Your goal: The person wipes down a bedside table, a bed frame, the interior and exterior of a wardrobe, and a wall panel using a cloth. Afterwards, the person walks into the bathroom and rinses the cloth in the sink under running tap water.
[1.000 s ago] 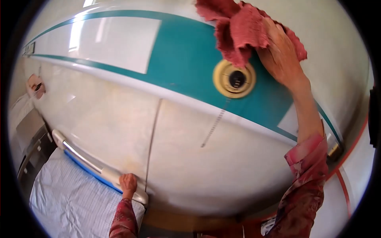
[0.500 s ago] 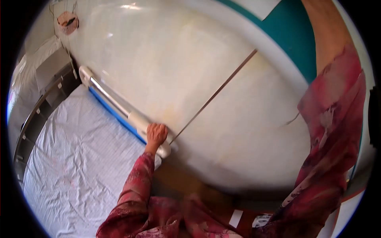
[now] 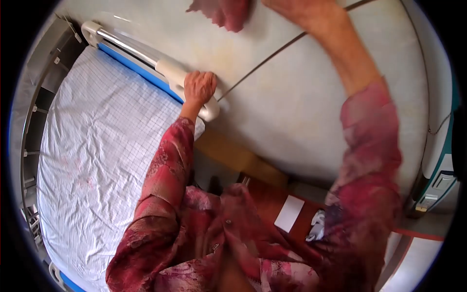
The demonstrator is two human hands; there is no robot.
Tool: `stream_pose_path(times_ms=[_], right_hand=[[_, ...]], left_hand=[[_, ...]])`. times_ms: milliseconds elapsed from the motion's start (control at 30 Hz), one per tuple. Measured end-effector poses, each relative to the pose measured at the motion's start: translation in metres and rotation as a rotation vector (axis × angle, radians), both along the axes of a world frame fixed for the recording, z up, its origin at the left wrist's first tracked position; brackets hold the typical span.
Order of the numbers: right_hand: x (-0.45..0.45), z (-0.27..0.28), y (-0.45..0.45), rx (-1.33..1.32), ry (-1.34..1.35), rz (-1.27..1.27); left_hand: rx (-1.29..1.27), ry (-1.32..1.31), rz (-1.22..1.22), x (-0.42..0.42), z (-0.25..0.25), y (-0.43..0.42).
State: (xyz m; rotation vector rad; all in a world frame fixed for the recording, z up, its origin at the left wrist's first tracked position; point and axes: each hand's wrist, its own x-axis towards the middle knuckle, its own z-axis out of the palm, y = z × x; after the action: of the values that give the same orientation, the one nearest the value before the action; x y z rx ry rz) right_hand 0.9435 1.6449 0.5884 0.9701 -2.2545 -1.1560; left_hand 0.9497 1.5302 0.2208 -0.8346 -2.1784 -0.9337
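My left hand is wrapped over the near end of the bed's beige side rail, which has a chrome bar and stands along the wall. At the top edge, my right hand is raised against the pale wall, partly cut off by the frame. A dark pink cloth hangs just left of its fingers and seems to be gripped in them; where they meet is out of view.
Under the rail is a bed with a wrinkled white checked sheet and a blue mattress edge. A reddish-brown cabinet top holds a white paper and a crumpled bag. A dark line crosses the wall.
The view has tilted down and right. My right hand and the pink cloth have come into view at the top. My left hand stays on the rail.
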Motion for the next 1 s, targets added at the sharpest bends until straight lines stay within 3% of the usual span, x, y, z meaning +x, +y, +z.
stream_pose_path(times_ms=[200,267,333,400,533,600,700,733,800,867,933,1000], right_hand=[[0.080,-0.186,0.027,-0.414,-0.086,-0.193],[0.114,-0.290,0.050,-1.403,-0.513,-0.192],[0.169,-0.330,0.070,-0.604,-0.188,-0.184],[0.227,-0.358,0.084,-0.677,-0.289,-0.358],[0.314,-0.346,0.112,-0.766,-0.251,-0.571],[0.330,-0.303,0.126,-0.720,-0.125,-0.616],[0.350,-0.188,0.132,-0.480,0.291,-0.646],[0.356,-0.172,0.144,-0.525,0.559,-0.558],[0.379,-0.158,0.165,-0.515,0.800,-0.552],[0.405,-0.182,0.171,-0.637,0.688,-0.697],[0.428,-0.221,0.178,-0.480,0.319,-0.876],[0.462,-0.235,0.170,-0.738,0.242,-0.706]], left_hand=[[-0.053,-0.037,-0.019,-0.002,-0.010,0.002],[-0.023,-0.010,-0.062,-0.001,-0.008,0.003],[-0.089,-0.018,-0.013,-0.002,-0.015,0.006],[-0.126,0.010,0.006,0.000,-0.011,0.007],[-0.134,0.040,0.003,-0.002,-0.020,0.011],[-0.155,0.057,-0.030,-0.001,-0.024,0.007],[-0.159,0.042,-0.028,-0.008,-0.044,0.007],[-0.154,0.065,-0.030,-0.008,-0.046,0.008],[-0.233,0.071,-0.021,-0.005,-0.043,0.006],[-0.256,0.074,-0.048,-0.003,-0.043,0.005],[-0.379,0.077,-0.084,-0.005,-0.049,0.000],[-0.429,-0.053,-0.167,-0.010,-0.052,-0.003]])
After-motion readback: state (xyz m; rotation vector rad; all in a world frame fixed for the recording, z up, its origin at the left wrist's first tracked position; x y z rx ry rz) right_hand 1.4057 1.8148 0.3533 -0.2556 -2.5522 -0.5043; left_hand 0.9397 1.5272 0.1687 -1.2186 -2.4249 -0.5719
